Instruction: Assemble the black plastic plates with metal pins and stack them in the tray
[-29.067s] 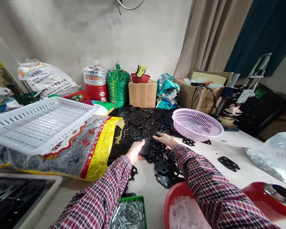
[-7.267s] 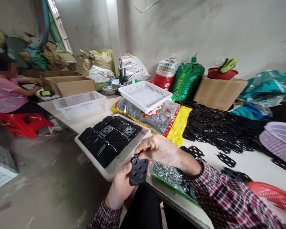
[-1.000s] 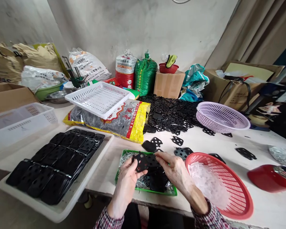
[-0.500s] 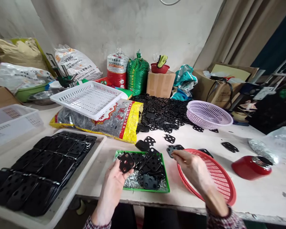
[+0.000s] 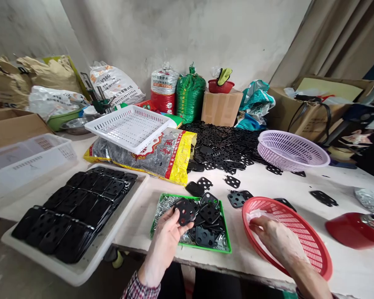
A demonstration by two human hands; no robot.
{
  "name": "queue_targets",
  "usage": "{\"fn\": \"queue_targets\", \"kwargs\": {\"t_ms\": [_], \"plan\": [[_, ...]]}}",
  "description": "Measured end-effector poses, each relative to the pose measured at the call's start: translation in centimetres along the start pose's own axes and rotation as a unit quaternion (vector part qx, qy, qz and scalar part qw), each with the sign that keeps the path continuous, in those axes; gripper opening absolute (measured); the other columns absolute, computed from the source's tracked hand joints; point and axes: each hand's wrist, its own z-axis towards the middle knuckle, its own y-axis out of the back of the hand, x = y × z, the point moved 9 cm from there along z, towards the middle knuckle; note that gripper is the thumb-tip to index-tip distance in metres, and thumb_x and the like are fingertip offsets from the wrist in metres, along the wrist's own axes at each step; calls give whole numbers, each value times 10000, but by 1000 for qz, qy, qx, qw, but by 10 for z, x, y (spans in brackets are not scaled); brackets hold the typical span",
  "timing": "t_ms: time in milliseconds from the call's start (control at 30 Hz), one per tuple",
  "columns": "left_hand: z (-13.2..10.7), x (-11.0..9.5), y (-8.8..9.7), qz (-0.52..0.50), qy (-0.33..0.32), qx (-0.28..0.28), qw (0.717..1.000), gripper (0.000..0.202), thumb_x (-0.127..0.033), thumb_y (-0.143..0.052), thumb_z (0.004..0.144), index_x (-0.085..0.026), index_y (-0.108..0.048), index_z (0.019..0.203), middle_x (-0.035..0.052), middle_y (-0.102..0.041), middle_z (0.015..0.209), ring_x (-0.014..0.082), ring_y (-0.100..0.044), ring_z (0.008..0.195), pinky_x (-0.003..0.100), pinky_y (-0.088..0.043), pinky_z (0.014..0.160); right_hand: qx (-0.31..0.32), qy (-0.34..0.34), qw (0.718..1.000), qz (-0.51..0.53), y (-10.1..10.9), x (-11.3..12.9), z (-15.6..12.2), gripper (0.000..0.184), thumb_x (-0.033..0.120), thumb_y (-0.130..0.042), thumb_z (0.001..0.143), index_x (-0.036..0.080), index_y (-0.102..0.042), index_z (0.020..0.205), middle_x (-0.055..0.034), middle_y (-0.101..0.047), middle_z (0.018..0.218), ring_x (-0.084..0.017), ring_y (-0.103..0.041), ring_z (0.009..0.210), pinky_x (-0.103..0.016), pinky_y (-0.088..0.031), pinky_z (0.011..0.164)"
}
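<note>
My left hand (image 5: 164, 237) grips a black perforated plate (image 5: 185, 211) between thumb and fingers, over the left part of a green-rimmed tray (image 5: 230, 232). The tray holds small silvery metal pins (image 5: 165, 205) and several more black plates (image 5: 205, 236). My right hand (image 5: 276, 241) reaches down into a red plastic basket (image 5: 326, 259). Its fingers are pressed together beside some whitish material (image 5: 258, 213) at the basket's left side; what they hold, if anything, is hidden. Just left of the basket, loose black plates (image 5: 236, 199) lie on the table.
A white tray (image 5: 73, 277) with stacked black plates stands at the left. Behind are a yellow-edged bag (image 5: 177, 166) under a white perforated tray (image 5: 129, 128), a heap of black plates (image 5: 224, 145) and a purple basket (image 5: 294, 155). A red flask (image 5: 350, 230) lies at the right.
My right hand has moved from the red basket's left rim down into the basket. My left hand still holds its plate over the green tray. The whole view has shifted, so things appear further right.
</note>
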Motion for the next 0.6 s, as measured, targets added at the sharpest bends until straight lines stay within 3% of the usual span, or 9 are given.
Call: {"fn": "queue_targets", "kwargs": {"t_ms": [100,233,333,433,600], "plan": [[0,-1,5,12,-1,-14,1000,163,-279,-816,774,-158,-756,865,91,-774,975,237,-721,864,368,-596,751,29,16,999,-7,-4,1,1,328,226,-444,943,246,-763,868,-85,-784,944,-238,-741,767,-280,-478,595],[-2,-1,8,20,2,-36,999,194,-272,-841,744,-171,-758,888,35,-731,872,139,-660,717,242,-540,597,-18,34,999,5,3,1,2,338,194,-438,916,228,-770,865,-100,-776,1025,-220,-742,813,-263,-510,641],[-4,-3,7,21,0,-39,999,194,-279,-848,739,-168,-755,868,6,-683,806,77,-571,629,186,-482,537,-61,6,998,34,9,-6,2,314,280,-458,918,227,-767,924,-99,-787,994,-235,-747,765,-273,-499,562],[-5,-5,4,26,-5,-35,999,219,-295,-853,731,-163,-752,874,6,-666,790,78,-550,625,188,-474,532,-53,-22,997,51,9,-9,2,291,366,-493,911,240,-754,884,-71,-795,889,-247,-747,731,-279,-480,517],[-5,-10,6,40,-13,-42,998,213,-312,-848,731,-172,-742,852,25,-696,856,99,-588,670,196,-481,536,-41,-15,998,45,16,-1,2,298,334,-473,926,237,-753,891,-70,-798,897,-244,-753,743,-285,-494,544]]}}
